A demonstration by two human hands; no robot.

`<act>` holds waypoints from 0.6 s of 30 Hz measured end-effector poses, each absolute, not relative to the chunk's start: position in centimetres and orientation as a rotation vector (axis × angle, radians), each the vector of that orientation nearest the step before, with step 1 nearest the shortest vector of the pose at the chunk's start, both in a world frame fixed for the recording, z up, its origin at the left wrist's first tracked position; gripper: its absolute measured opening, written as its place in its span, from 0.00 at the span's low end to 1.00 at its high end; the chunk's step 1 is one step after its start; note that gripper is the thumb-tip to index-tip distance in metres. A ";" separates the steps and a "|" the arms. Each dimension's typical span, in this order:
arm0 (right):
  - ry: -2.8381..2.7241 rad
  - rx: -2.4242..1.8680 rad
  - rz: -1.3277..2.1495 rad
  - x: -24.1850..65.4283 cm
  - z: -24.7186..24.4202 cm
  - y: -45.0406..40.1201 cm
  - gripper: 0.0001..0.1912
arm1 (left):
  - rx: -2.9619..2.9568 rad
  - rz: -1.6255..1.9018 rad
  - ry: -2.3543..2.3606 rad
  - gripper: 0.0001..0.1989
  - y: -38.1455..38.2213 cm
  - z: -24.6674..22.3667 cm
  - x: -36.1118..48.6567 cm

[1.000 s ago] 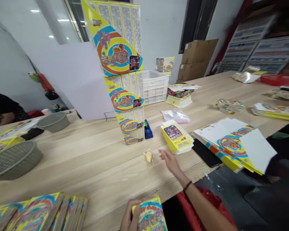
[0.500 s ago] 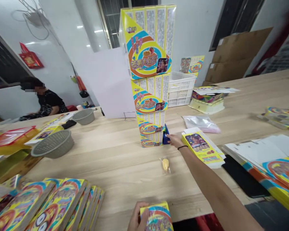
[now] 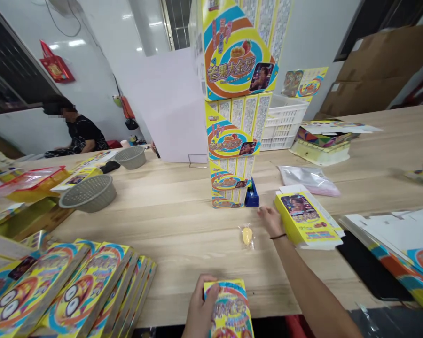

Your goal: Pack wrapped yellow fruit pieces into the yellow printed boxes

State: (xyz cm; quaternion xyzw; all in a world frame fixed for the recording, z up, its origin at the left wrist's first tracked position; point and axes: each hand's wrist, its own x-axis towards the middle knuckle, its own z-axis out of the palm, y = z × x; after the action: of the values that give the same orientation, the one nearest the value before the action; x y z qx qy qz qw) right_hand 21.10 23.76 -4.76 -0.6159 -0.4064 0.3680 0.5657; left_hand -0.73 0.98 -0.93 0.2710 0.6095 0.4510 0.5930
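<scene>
My left hand (image 3: 201, 307) grips the left edge of a small colourful box (image 3: 231, 310) at the table's front edge. My right hand (image 3: 270, 220) is over the table, its fingers curled together; whatever they hold, if anything, is too small to make out. Just beyond it a blue tape dispenser (image 3: 252, 195) stands against the foot of a tall stack of yellow display boxes (image 3: 232, 141). Left of my right wrist lies a yellow piece in clear wrapping (image 3: 247, 236). A yellow box with open flaps (image 3: 305, 216) lies right beside my right hand.
Several packed boxes (image 3: 88, 286) lean in a row at front left. Grey baskets (image 3: 91, 195) stand behind them. Flat printed cartons (image 3: 391, 234) and a black phone-like slab (image 3: 370, 267) lie at right. A white crate (image 3: 285, 122) is behind the stack. A person (image 3: 81, 126) sits far left.
My right hand has let go of the tape dispenser and drawn back toward me. The box in my left hand shows more fully. The view has shifted, and the stack looks nearer.
</scene>
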 end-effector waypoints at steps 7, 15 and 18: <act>-1.719 -1.065 1.435 19.0 4.5 11.4 0.23 | 1.238 0.805 1.283 0.13 2.4 4.4 -3.5; -2.364 -0.710 1.750 15.4 10.5 8.7 0.43 | 1.371 0.830 1.121 0.11 1.1 7.5 -2.6; -2.180 -0.728 2.029 14.9 8.6 8.8 0.42 | 1.168 0.920 1.004 0.18 -0.1 8.4 -2.6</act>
State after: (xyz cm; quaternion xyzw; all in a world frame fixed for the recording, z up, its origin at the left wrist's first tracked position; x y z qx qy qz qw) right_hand 14.94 8.81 8.62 -0.2372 -0.7107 0.6612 0.0380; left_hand -2.62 -0.14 8.44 0.5089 0.4372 0.4009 0.6239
